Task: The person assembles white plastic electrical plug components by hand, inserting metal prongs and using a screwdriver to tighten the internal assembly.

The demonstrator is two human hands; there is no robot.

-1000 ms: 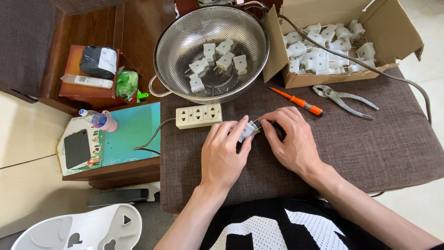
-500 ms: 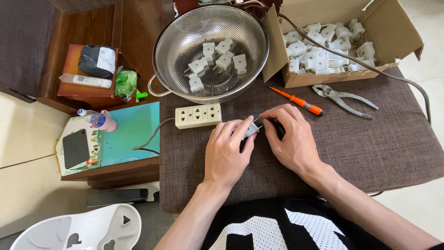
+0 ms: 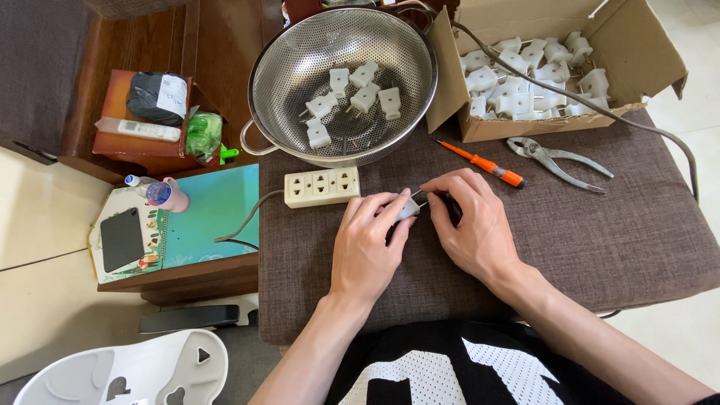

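Plug: small white plug, mid-frame on the brown cloth, pinched between both hands; mostly hidden by fingers.
Left hand: left hand lies knuckles up just below centre, fingers curled narrow round the plug's left end.
Right hand: right hand sits just right of centre, fingertips closed on the plug's right end and on something dark beneath them that I cannot make out.
Socket strip: cream socket strip just up and left of the left hand, apart from it.
Colander: steel colander at top centre, holding several white plugs.
Box: cardboard box at upper right, full of white plugs.
Tools: orange screwdriver just above the right hand; pliers further right.
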